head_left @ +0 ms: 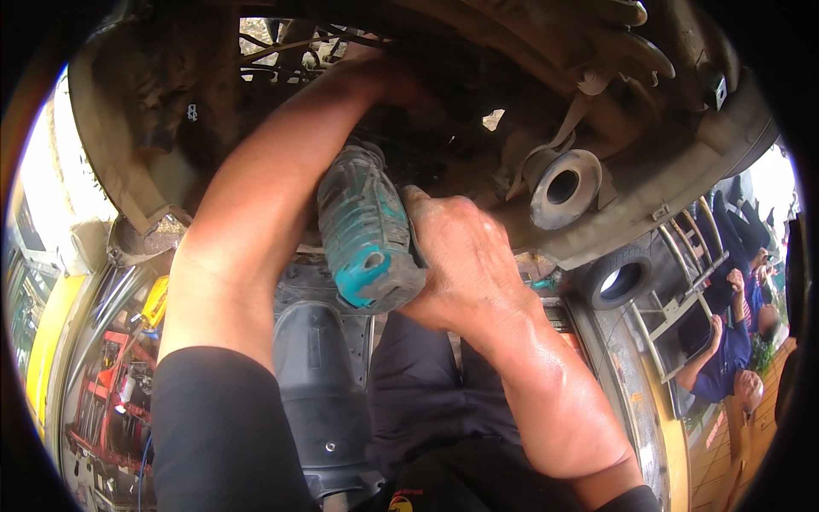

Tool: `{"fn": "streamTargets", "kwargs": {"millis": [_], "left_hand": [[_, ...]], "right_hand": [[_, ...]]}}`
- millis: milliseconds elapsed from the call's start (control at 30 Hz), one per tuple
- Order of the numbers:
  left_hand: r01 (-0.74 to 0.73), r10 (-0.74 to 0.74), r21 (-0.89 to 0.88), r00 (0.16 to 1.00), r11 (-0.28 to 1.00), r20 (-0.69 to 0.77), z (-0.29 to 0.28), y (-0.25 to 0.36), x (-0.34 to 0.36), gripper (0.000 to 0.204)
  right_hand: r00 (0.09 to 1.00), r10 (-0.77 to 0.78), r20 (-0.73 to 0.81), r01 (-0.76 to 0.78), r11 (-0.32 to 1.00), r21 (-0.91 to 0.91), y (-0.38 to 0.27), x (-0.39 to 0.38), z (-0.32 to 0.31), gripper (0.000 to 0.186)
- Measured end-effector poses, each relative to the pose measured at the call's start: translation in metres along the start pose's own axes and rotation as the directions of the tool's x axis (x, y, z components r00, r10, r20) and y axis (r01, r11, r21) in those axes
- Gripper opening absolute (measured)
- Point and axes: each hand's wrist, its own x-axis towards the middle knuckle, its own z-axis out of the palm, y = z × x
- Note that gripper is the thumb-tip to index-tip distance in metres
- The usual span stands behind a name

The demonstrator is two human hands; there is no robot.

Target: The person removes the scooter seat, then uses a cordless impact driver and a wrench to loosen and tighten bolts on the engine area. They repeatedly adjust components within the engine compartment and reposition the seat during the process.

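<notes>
My right hand (pixel 452 247) is wrapped round the grip of a grimy teal and grey power tool (pixel 363 252), angled upward into the dark underside of a vehicle (pixel 145 102). My left hand (pixel 397 81) reaches up past the tool among dark parts and thin lines near the top of the view; its fingers are lost in shadow. A round flanged metal pipe end (pixel 563 189) hangs to the right of my right hand.
Below lie a black padded board (pixel 316 367) and my dark-clad legs. At left are red tools and racks (pixel 111 384) beside a yellow edge. At right stand a tyre (pixel 618 280), a metal frame (pixel 670 316) and people (pixel 725 367) in dark clothing.
</notes>
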Motion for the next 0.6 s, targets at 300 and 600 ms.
{"fn": "streamTargets", "kwargs": {"millis": [300,600], "left_hand": [[-0.024,0.024,-0.005,0.999,1.0,-0.026,-0.001,-0.001,0.01,0.053],[-0.007,0.007,-0.013,0.999,1.0,-0.044,0.002,-0.006,0.003,0.053]], "right_hand": [[0.994,-0.001,0.11,0.014,0.993,-0.118,-0.013,0.011,-0.013,0.042],[0.987,0.028,0.156,0.011,0.97,-0.241,-0.024,0.016,-0.017,0.025]]}}
